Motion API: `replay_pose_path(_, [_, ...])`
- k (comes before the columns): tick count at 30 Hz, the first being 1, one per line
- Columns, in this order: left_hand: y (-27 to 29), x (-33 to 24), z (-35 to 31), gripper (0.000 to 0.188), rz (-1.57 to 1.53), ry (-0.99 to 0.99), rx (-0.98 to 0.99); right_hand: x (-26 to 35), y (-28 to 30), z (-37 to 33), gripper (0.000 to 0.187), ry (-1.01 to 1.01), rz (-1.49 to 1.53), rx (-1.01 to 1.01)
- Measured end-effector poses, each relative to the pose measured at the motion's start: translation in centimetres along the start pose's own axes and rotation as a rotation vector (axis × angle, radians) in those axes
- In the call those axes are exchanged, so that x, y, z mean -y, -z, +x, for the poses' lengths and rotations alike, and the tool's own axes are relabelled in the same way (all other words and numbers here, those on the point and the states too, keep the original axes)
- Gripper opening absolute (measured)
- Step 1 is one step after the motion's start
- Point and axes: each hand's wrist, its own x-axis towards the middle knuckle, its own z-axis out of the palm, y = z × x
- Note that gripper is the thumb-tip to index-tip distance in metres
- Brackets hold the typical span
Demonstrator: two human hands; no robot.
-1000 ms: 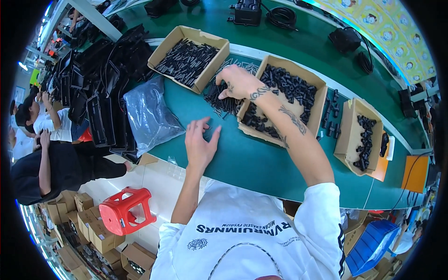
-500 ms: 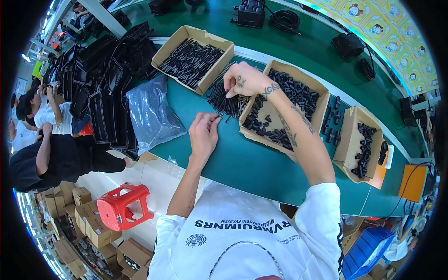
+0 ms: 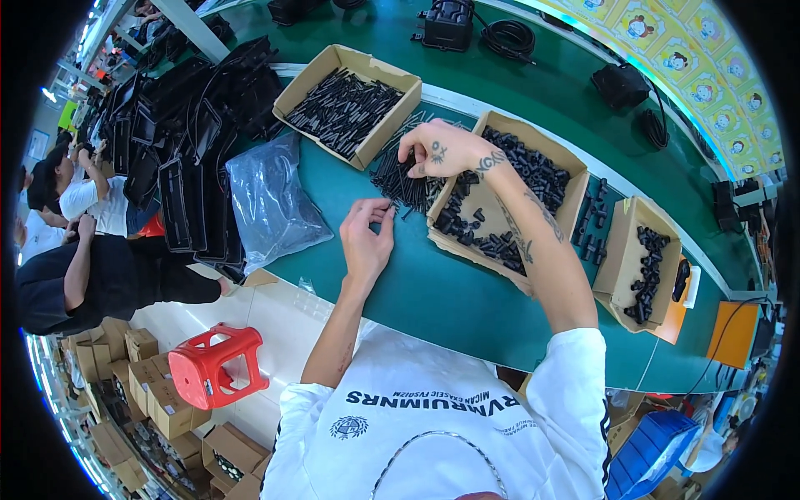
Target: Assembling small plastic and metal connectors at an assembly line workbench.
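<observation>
The left hand [image 3: 367,242], splayed a second earlier, had drawn its fingertips together beside the rod pile [image 3: 397,185], suggesting both hands now worked there. The right hand [image 3: 442,152] curled over it; whether either gripped anything could not be told. Pile lay between two cardboard boxes [image 3: 388,127] [image 3: 490,193], toward the surface [image 3: 442,275]'s far edge.

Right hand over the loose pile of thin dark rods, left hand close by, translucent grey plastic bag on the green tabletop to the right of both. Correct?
Wrong side. The head view shows the right hand over the loose pile of thin dark rods, left hand close by, the translucent grey plastic bag on the green tabletop, but left of both hands, not right.
</observation>
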Motion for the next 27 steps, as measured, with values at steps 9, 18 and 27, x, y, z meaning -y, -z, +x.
replay_pose_path(9, [-0.3,-0.2,0.0,0.016,0.106,-0.134,0.014,0.3,-1.3,1.1,0.036,-0.014,-0.067,-0.044])
replay_pose_path(18, [-0.8,0.2,0.6,0.013,0.085,-0.137,-0.012,1.1,0.2,0.9,0.018,-0.041,0.109,0.043])
replay_pose_path(27, [-0.1,0.2,0.1,0.016,0.132,-0.170,0.002,1.8,1.4,-3.0,0.012,-0.064,0.329,-0.187])
